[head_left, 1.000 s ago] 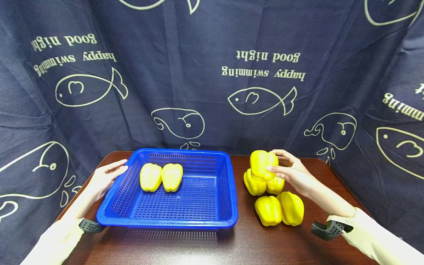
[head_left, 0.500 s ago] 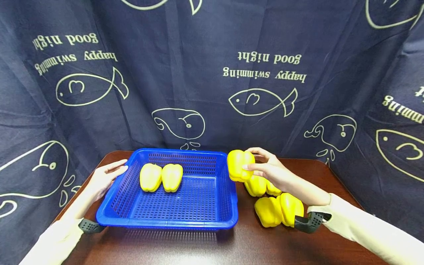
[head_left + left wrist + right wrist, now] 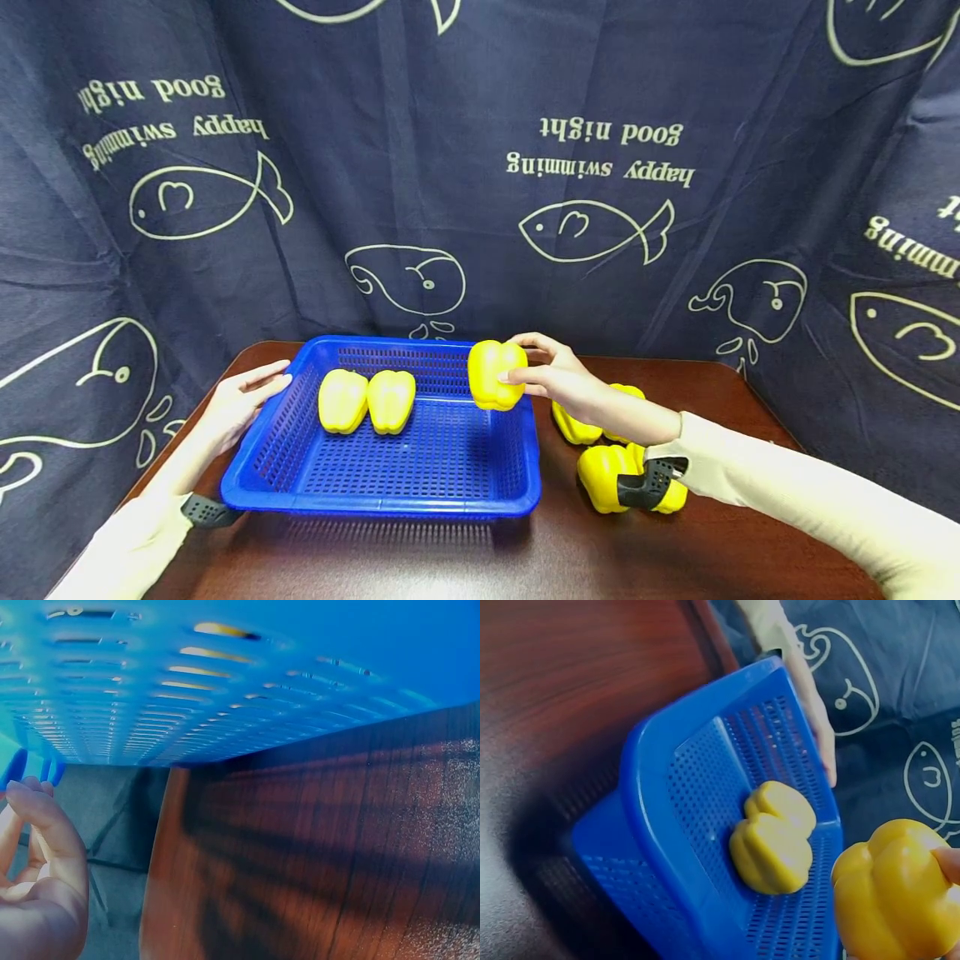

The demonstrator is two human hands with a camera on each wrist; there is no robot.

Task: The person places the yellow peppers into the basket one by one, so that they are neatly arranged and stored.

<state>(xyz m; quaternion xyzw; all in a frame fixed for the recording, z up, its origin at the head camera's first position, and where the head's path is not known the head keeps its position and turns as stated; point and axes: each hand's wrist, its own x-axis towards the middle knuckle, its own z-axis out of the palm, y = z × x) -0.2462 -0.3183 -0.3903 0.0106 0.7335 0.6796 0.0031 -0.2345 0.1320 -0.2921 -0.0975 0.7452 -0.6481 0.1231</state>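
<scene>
A yellow bell pepper [image 3: 495,375] is gripped between the thumb and fingers of my right hand [image 3: 558,379], held up over the right side of the blue basket [image 3: 378,506]. Two more yellow peppers [image 3: 391,402] lie side by side inside it, toward the back left; the right wrist view shows this pair [image 3: 772,855] too. At the basket's left rim, my left hand [image 3: 238,406] pinches the edge. Seen from the left wrist, its fingers [image 3: 45,817] curl up to the rim, with the tips partly hidden.
Several yellow peppers [image 3: 603,477] rest on the brown table [image 3: 720,400] right of the basket, partly covered by my right forearm and its black wrist strap [image 3: 637,490]. A dark blue curtain [image 3: 465,167] with fish drawings hangs behind the table and along both sides.
My right hand has carried its pepper leftward from above the other peppers on the right to over the basket. The left hand and basket have stayed nearly still.
</scene>
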